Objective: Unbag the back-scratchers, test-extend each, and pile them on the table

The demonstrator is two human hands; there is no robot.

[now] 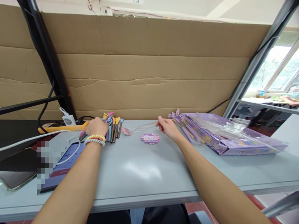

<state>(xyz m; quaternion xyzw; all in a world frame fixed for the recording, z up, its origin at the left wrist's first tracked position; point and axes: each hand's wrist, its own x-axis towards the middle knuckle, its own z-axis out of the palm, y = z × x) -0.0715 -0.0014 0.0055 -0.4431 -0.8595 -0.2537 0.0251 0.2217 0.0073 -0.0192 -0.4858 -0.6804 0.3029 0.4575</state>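
My left hand, with beaded bracelets at the wrist, reaches into a row of fork-topped pens. Their tops are yellow, blue and pink, their shafts brown, blue and purple. The back of the hand hides its fingers, so any grip is out of sight. Curled fingers close my right hand at the end of a clear plastic bag, which lies stretched leftward over the table. A small pink card is at the bag's left end. Between my hands rests a little pile of purple-pink labels.
A purple box with clear plastic on top stands at right, purple packaged pens beside it. At left are a yellow device, white cable, lit phone and dark phone. Cardboard walls the back.
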